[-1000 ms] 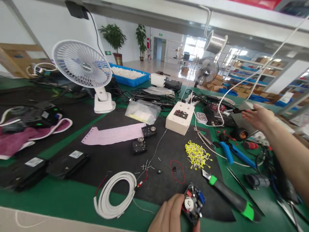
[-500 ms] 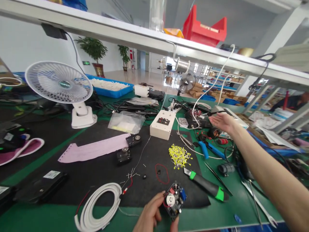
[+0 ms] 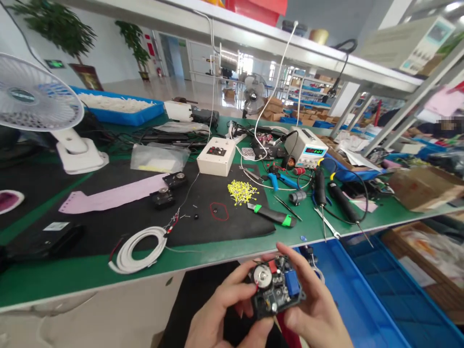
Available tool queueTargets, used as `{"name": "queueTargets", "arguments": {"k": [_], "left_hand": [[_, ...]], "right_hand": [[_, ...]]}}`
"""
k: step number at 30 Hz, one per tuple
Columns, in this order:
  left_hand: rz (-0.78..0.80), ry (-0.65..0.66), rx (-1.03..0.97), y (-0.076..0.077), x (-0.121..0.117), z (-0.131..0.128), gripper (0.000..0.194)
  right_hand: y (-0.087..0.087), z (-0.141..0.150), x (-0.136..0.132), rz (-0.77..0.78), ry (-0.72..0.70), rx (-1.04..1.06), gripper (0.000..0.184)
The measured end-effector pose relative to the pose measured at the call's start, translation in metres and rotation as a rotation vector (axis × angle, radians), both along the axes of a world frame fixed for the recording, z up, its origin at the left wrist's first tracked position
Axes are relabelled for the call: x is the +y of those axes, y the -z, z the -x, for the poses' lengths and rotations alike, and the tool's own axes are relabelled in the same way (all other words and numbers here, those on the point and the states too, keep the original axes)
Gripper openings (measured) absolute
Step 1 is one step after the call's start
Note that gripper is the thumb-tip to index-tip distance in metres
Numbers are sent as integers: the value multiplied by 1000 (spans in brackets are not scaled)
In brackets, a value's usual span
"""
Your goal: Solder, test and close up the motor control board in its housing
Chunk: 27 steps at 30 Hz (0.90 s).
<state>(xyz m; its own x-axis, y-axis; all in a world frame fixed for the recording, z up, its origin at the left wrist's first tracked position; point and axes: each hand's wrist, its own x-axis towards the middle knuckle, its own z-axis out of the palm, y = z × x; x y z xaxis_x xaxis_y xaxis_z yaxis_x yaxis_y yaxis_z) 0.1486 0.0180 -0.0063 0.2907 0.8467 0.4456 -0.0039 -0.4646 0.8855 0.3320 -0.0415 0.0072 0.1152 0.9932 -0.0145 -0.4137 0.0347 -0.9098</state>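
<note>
1. The right hand has come in from near the power supply, far right, and now grips the circuit module by its right side.
2. The left hand pinches its left edge.
3. Held before the bench's near edge, the module now has two-handed support.

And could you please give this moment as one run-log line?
left hand: holding electronic module | right hand: holding its opposite side | bench: utility knife, yellow-tipped parts, white cable coil
</note>
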Motion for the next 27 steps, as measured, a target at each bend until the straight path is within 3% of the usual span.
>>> {"name": "queueTargets", "arguments": {"k": [4,7,12,15,22,27], "left_hand": [[36,67,41,-14,-27,7,27],[-51,47,112,-29,-42,15,28],[-250,43,229,-59,-61,30,30],[-251,77,239,-71,-67,40,29],[-104,142,88,-77,-77,51,26],[-68,161,121,-80,-80,56,23]], "right_hand": [[5,15,-30,-4,77,46,83],[8,20,-51,14,113,58,84],[9,20,-74,29,45,42,90],[7,17,-82,-15,6,-12,88],[-13,17,-88,-162,-34,-182,69],[-18,22,-93,-210,-31,-201,67]]}}
